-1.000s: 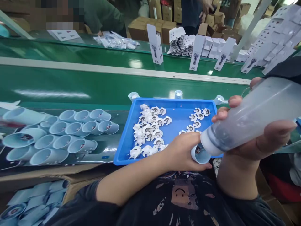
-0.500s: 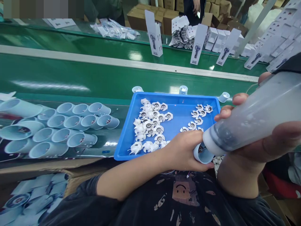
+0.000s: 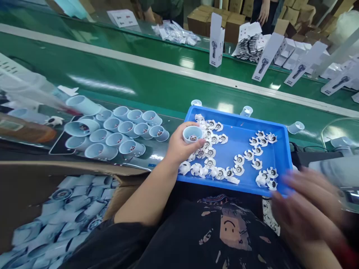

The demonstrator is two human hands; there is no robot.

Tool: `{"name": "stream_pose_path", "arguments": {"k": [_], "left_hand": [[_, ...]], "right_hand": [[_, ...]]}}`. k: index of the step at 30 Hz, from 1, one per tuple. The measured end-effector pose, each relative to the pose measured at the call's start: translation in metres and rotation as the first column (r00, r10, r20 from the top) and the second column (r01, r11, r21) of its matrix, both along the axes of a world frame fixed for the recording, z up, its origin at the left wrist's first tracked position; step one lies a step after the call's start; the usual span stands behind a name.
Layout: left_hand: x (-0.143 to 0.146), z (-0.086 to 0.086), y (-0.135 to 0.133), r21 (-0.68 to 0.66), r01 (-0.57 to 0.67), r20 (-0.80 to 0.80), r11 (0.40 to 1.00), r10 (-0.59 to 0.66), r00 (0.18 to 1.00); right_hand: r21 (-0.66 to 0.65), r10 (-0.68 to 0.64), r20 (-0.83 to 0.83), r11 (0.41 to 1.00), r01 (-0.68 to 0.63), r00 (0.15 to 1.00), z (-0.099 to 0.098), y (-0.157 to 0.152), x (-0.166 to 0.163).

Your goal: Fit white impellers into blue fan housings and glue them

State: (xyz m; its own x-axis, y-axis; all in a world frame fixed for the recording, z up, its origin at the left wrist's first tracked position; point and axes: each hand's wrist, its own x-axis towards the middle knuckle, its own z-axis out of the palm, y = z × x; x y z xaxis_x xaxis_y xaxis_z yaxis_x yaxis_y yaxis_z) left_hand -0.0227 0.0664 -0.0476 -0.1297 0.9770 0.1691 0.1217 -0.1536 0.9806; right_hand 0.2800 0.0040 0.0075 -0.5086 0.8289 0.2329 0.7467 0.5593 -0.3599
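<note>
My left hand [image 3: 179, 147] is closed around a light-blue cylindrical housing [image 3: 192, 135], held over the left part of a blue tray [image 3: 238, 121]. Small dark and reddish parts show inside the housing's open top. White fan impellers [image 3: 239, 160] with dark ring-shaped hubs lie in the tray, bunched on the left and scattered on the right. My right hand [image 3: 308, 201], smeared by motion, is at the tray's right front corner with its fingers stretched out and nothing visible in them. Behind it is a translucent white cylinder [image 3: 336, 168], apart from the fingers as far as the blur shows.
Several light-blue housings [image 3: 131, 147] stand grouped left of the tray. A cardboard box [image 3: 117, 198] of more housings is at the lower left. Small blue cups [image 3: 246, 111] stand on the green conveyor [image 3: 157, 82]. Printed white boxes [image 3: 215, 45] line its far side, where people stand.
My right hand has come away from the translucent cylinder, which is now at the right. My left hand has carried the housing leftward over the tray. The view has shifted left.
</note>
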Motion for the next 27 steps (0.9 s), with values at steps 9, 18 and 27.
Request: {"name": "stream_pose_path", "arguments": {"k": [9, 18, 27], "left_hand": [[0.005, 0.005, -0.004, -0.011, 0.087, -0.058, 0.996, -0.087, 0.995], [0.004, 0.006, -0.004, -0.03, 0.096, -0.076, 0.995, -0.098, 0.992], [0.01, 0.014, -0.009, -0.009, 0.07, -0.056, 0.998, -0.07, 0.996]], "right_hand": [[-0.232, 0.078, 0.62, 0.969, 0.087, 0.781, -0.041, 0.042, -0.032], [-0.336, 0.095, 0.672, 0.923, 0.188, 0.735, -0.016, 0.03, -0.015], [-0.367, 0.047, 0.663, 0.89, 0.27, 0.747, -0.026, 0.036, -0.031]]}}
